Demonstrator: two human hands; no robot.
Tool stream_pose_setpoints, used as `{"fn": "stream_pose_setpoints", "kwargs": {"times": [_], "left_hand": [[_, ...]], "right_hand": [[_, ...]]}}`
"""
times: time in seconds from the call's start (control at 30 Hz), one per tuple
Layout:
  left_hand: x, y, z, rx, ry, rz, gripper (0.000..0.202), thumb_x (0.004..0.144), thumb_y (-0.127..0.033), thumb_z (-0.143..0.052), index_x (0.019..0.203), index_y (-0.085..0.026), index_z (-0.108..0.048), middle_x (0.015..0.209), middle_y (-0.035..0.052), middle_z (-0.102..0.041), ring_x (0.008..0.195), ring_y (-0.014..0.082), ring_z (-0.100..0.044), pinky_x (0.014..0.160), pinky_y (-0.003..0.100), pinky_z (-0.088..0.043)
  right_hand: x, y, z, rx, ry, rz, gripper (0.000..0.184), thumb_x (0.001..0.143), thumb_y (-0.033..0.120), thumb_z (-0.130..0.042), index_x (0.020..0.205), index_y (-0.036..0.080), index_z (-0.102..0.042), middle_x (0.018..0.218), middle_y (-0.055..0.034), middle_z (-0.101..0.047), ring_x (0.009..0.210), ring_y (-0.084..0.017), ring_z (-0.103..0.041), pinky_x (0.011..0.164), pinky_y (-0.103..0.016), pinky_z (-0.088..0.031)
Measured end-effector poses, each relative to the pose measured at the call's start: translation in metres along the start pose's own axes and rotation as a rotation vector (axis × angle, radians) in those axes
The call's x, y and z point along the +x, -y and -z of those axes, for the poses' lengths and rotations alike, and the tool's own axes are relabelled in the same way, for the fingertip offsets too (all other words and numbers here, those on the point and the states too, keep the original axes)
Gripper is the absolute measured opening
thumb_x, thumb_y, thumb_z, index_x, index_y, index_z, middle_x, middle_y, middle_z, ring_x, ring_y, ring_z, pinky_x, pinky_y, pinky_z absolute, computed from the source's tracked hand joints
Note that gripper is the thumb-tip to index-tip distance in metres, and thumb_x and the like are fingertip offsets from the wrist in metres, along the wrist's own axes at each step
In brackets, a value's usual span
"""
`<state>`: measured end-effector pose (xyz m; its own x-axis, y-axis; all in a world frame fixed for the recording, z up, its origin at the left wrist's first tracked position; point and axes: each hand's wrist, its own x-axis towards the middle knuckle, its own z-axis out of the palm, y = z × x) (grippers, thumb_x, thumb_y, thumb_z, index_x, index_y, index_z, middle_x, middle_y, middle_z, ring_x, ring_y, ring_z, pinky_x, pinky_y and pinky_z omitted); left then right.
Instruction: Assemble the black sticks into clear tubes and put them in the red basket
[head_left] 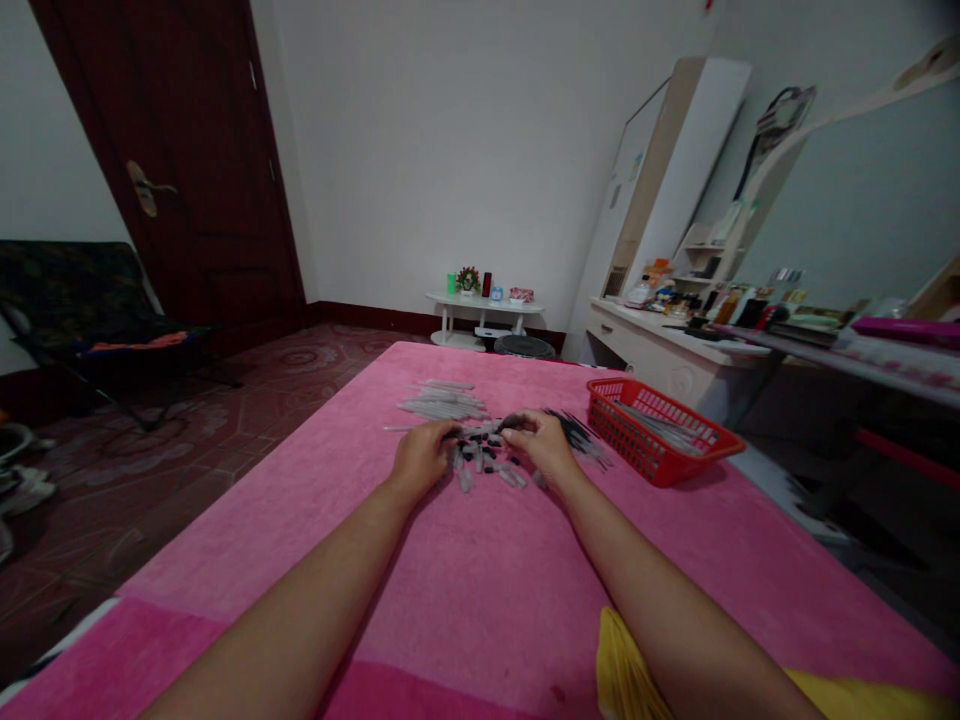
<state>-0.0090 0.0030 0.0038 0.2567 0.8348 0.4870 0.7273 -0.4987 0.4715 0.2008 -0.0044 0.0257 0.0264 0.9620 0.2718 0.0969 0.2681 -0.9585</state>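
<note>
One dark chair (pixel 75 300) stands on the floor far to the left of the heap of small parts (pixel 486 462), which lies on the pink table (pixel 465 590). Just behind and left of the heap is a bundle of clear tubes (pixel 442 402). The left hand (pixel 421 455) rests palm down on the heap's left edge, fingers curled into the parts; whether it pinches one I cannot tell. The heap is a mix of short clear and black pieces. The right hand (pixel 544 445) sits on the heap's right edge, fingers bent over something dark, the grip itself hidden. Right of the heap lies a fan of thin black sticks (pixel 581 432), then a red basket (pixel 660 432) holding more clear tubes.
</note>
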Motion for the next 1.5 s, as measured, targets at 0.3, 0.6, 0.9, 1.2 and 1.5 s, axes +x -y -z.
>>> {"fn": "stream_pose_setpoints", "kwargs": {"times": [0.3, 0.6, 0.9, 1.2, 1.5], "left_hand": [[0.000, -0.004, 0.003, 0.028, 0.008, 0.011, 0.029, 0.081, -0.017, -0.052, 0.104, -0.023, -0.069, 0.101, 0.0040, -0.072, 0.095, 0.0202, -0.065, 0.080, 0.026, -0.047], [0.000, -0.006, 0.005, 0.049, 0.029, 0.002, 0.031, 0.081, -0.017, -0.051, 0.105, -0.023, -0.068, 0.104, 0.0036, -0.071, 0.097, 0.0204, -0.064, 0.081, 0.026, -0.047], [0.000, -0.007, 0.004, 0.050, 0.011, 0.004, 0.028, 0.081, -0.018, -0.052, 0.103, -0.023, -0.069, 0.100, 0.0033, -0.072, 0.095, 0.0208, -0.065, 0.078, 0.026, -0.047], [-0.001, -0.008, 0.006, 0.048, 0.012, 0.007, 0.028, 0.081, -0.018, -0.053, 0.102, -0.023, -0.069, 0.099, 0.0033, -0.072, 0.093, 0.0207, -0.065, 0.076, 0.025, -0.047], [0.000, -0.007, 0.004, 0.049, 0.019, 0.017, 0.029, 0.081, -0.018, -0.053, 0.104, -0.024, -0.069, 0.100, 0.0031, -0.072, 0.095, 0.0209, -0.065, 0.079, 0.026, -0.047]], "right_hand": [[0.000, 0.004, -0.002, -0.125, -0.001, 0.111, 0.016, 0.056, 0.021, -0.063, 0.071, 0.015, -0.066, 0.067, -0.0028, -0.067, 0.063, -0.015, -0.060, 0.061, -0.026, -0.047], [-0.002, 0.009, -0.002, -0.322, -0.014, 0.264, 0.025, 0.066, 0.019, -0.055, 0.084, 0.016, -0.072, 0.084, -0.0061, -0.072, 0.079, -0.019, -0.064, 0.076, -0.032, -0.049], [-0.001, 0.005, -0.002, 0.015, -0.003, -0.013, 0.022, 0.061, 0.027, -0.062, 0.081, 0.017, -0.064, 0.067, -0.0031, -0.068, 0.058, -0.017, -0.065, 0.053, -0.027, -0.052], [-0.005, 0.011, 0.000, 0.071, -0.040, -0.057, 0.020, 0.057, 0.029, -0.071, 0.070, 0.016, -0.063, 0.058, 0.0014, -0.061, 0.048, -0.011, -0.055, 0.047, -0.023, -0.049], [-0.002, 0.001, -0.002, 0.040, 0.031, -0.020, 0.022, 0.055, 0.027, -0.069, 0.072, 0.016, -0.062, 0.064, -0.0027, -0.066, 0.054, -0.017, -0.061, 0.050, -0.029, -0.052]]}}
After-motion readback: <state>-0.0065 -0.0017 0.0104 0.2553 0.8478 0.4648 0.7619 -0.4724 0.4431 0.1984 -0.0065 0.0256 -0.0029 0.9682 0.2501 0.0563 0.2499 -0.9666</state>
